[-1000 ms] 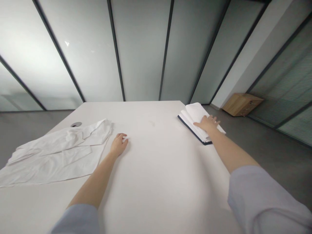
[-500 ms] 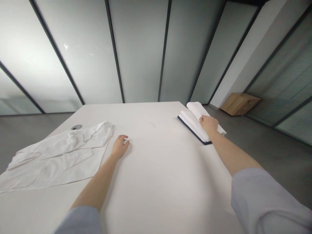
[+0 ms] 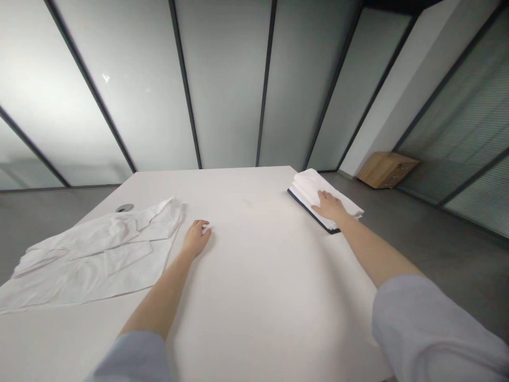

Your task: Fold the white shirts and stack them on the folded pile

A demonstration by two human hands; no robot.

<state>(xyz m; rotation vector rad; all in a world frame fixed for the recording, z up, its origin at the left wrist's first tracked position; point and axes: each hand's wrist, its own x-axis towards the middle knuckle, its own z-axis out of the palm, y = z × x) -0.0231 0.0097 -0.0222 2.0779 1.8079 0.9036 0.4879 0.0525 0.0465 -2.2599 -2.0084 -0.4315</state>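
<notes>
My right hand (image 3: 331,207) lies with fingers spread on a folded white cloth (image 3: 308,183) at the table's right edge. Beneath this cloth shows the edge of something dark blue (image 3: 312,213); its kind is hidden. Near the middle left, my left hand (image 3: 196,237) rests on the white table (image 3: 254,297), its fingers loosely bent and the thumb apart from them. Just left of it a white garment (image 3: 99,254) is spread out, somewhat wrinkled, with sewn seams or flaps visible.
A round grey cable cover (image 3: 124,208) is set in the table behind the garment. On the floor at the right stands a wooden drawer cabinet (image 3: 386,170). Frosted glass panels (image 3: 226,85) with dark frames rise beyond the table.
My right hand has gone from gripping the white cloth's raised fold to lying flat on it. The fold now lies down over the stack. My left hand has stayed in place.
</notes>
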